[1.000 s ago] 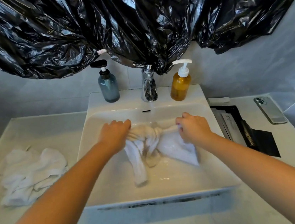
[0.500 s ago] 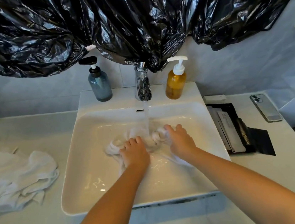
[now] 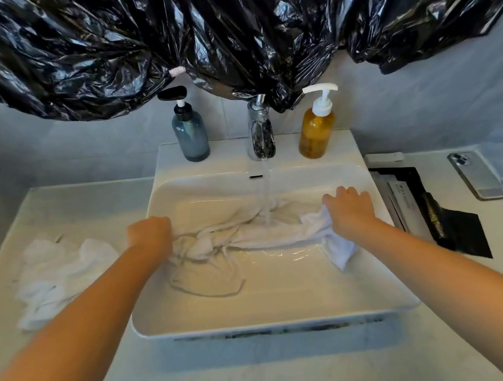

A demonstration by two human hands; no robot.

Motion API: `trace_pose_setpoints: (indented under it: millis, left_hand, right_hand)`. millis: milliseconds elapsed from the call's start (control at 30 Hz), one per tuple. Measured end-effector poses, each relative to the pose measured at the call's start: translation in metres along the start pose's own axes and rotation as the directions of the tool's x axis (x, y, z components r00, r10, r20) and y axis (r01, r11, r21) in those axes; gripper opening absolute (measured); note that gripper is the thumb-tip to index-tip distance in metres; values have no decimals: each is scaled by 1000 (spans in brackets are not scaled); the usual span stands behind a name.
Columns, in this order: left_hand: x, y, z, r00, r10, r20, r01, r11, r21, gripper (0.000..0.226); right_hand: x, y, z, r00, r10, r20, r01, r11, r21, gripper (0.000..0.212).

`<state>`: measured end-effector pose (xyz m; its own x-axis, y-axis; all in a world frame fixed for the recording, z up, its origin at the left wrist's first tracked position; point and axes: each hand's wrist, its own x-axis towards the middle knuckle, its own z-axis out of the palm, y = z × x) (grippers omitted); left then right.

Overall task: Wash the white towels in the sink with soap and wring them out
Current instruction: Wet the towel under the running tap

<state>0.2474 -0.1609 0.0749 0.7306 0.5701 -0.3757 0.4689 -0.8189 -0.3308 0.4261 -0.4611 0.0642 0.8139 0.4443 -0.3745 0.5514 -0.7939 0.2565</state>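
1. Since half a sec ago both hands have pulled apart from the basin's middle, so the white towel (image 3: 249, 238) is now stretched out btwn them instead of bunched up.
2. It lies low in the sink (image 3: 275, 314), wet, w/ the water stream (image 3: 267, 201) hitting its middle. One loose flap trails toward me.
3. L hand (image 3: 149, 234) is clenched round the towel's left end, near the sink's left wall.
4. R hand (image 3: 349, 210) grasps the right end, and a corner hangs out below my palm.
5. Faucet (image 3: 260, 132) sits at the back rim, btwn a blue pump bottle (image 3: 190, 134) on its left & an amber pump bottle (image 3: 316, 131) on its right.
6. Spare white towels (image 3: 60, 270) lie crumpled on the counter (image 3: 267, 378), left of the sink.
7. Right of the sink is a black bag (image 3: 461, 231), then a phone (image 3: 476, 175) lying back-up further out.
8. Black plastic sheeting (image 3: 224, 29) hangs across the wall above.
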Motion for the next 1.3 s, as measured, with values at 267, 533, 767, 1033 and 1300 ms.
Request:
trace_pose_setpoints:
  millis: [267,533,767,1033,1300]
  left_hand:
    - [8,119,5,939,343,18,-337,931,-142,101]
    - [50,141,5,917,394,-59,-398,909,-124,65]
    - [38,106,-19,833,446,-327,-547,753,-366,34]
    - [9,107,-60,852,474,-223,-485,552,-678,73]
    - [-22,65,-120,787,447,-425,-611,470,-638,17]
  right_hand:
    - [15,-70,18,959,-280,53,262,940,219,86]
    - [44,-70,24,972,-210,105,180,954,237,86]
    - [38,-61,3,962,-181,-207,240,920,310,45]
    - [9,-53,-45,947,-183,-265,321,464,826,43]
    - [-25,-29,-91,927,-315,-204,374,832,411,41]
